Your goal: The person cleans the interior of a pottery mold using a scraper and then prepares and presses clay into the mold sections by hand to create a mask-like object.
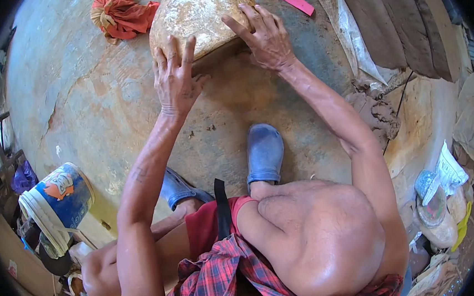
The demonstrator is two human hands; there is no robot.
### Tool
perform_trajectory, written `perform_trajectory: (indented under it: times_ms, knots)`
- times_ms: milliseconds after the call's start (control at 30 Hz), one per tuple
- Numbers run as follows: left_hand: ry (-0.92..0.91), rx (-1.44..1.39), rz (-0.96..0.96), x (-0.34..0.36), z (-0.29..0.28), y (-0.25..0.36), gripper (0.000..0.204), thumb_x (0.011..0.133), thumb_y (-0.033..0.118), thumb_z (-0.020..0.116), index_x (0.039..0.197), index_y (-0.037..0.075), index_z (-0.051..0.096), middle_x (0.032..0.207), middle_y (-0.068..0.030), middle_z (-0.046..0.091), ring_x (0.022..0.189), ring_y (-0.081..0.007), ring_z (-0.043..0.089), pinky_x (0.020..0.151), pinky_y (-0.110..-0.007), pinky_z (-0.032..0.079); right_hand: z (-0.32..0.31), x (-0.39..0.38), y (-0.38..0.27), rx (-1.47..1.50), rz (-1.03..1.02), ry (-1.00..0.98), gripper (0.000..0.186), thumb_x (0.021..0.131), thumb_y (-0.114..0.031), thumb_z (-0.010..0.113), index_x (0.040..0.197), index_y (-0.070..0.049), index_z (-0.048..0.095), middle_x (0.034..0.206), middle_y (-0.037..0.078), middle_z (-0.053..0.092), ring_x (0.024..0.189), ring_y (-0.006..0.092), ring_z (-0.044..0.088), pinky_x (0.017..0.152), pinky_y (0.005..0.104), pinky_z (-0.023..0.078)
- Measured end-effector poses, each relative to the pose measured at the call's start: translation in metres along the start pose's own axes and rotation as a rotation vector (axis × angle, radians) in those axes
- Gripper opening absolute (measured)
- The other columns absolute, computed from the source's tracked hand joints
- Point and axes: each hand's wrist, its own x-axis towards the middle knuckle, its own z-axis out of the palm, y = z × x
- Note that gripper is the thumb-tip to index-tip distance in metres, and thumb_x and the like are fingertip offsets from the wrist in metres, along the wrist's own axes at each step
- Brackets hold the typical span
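A large dome-shaped form (196, 17), mottled tan and white with a worn, chalky surface, is at the top middle on the floor. Dark shadow lies beneath its near edge, which looks raised. My left hand (175, 80) grips its near left side, fingers up over the surface and thumb lower down. On the right side my right hand (266, 39) holds it too, its fingers spread across the top and its thumb partly hidden by the edge. The underside of the form is out of sight.
A bundled red cloth (119, 15) lies left of the form, a flat pink piece (297, 2) right of it. Brown clay-like slabs (386, 22) and a torn lump (376, 116) are at right. A tilted blue-and-white bucket (65, 197) stands left; a blue clog (264, 151) is on my foot.
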Motion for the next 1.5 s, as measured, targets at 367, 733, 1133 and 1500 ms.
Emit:
perform_trajectory:
  times_ms: [367, 733, 1133, 1500]
  knots:
    - [0.050, 0.173, 0.091, 0.015, 0.008, 0.006, 0.109, 0.070, 0.033, 0.094, 0.165, 0.039, 0.041, 0.168, -0.0140, 0.041, 0.147, -0.0530, 0.042, 0.117, -0.066, 0.039, 0.015, -0.005, -0.010, 0.059, 0.051, 0.151, 0.077, 0.094, -0.013, 0.062, 0.163, -0.042, 0.043, 0.154, 0.010, 0.053, 0.132, 0.0370, 0.055, 0.103, 0.0536, 0.047]
    - [-0.022, 0.191, 0.076, 0.026, 0.006, 0.016, 0.108, 0.073, 0.040, 0.091, 0.166, 0.042, 0.036, 0.162, -0.0212, 0.045, 0.141, -0.0580, 0.045, 0.112, -0.066, 0.044, 0.015, -0.001, -0.012, -0.023, 0.040, 0.089, 0.074, 0.092, -0.016, 0.065, 0.159, -0.041, 0.047, 0.158, 0.002, 0.049, 0.134, 0.0418, 0.050, 0.103, 0.0562, 0.046]
    - [-0.004, 0.203, 0.085, 0.026, 0.004, 0.013, 0.115, 0.069, 0.034, 0.093, 0.167, 0.043, 0.034, 0.160, -0.0203, 0.046, 0.139, -0.0603, 0.045, 0.112, -0.067, 0.044, 0.000, 0.003, -0.045, -0.045, 0.085, 0.016, 0.059, 0.097, -0.023, 0.061, 0.154, -0.038, 0.053, 0.153, 0.009, 0.052, 0.137, 0.0423, 0.047, 0.106, 0.0611, 0.040]
    - [0.026, 0.167, 0.044, 0.028, 0.013, 0.020, 0.118, 0.069, 0.019, 0.091, 0.167, 0.047, 0.031, 0.162, -0.0199, 0.043, 0.141, -0.0623, 0.043, 0.112, -0.069, 0.042, 0.014, 0.000, -0.043, 0.014, 0.152, 0.060, 0.060, 0.094, -0.024, 0.064, 0.152, -0.039, 0.056, 0.155, 0.008, 0.050, 0.143, 0.0411, 0.043, 0.109, 0.0648, 0.035]
